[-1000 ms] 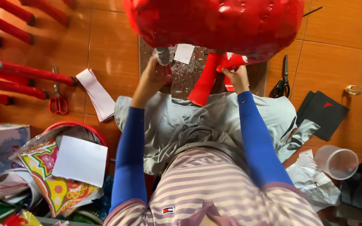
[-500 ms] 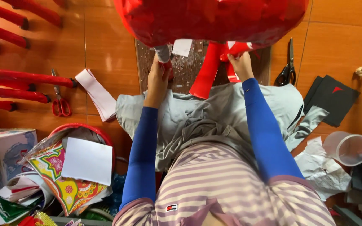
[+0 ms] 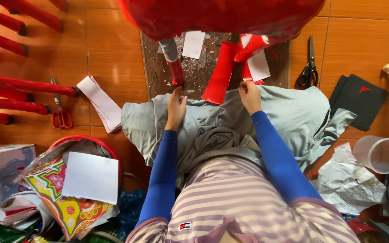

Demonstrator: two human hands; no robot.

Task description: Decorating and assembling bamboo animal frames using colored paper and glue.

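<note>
Red leg [image 3: 177,74] | just above left hand [image 3: 176,104] fingertips | touching

Two hands [image 3: 176,105] [image 3: 250,95] reach under a papered figure [image 3: 221,15] above a board [image 3: 158,72]. Scissors [image 3: 309,67] lie right of it. A cup [image 3: 379,155] sits farther right.

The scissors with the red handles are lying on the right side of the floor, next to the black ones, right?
Not quite. The head view shows the red-handled scissors on the left side of the floor, beside the red poles. The black scissors lie alone on the right.
</note>
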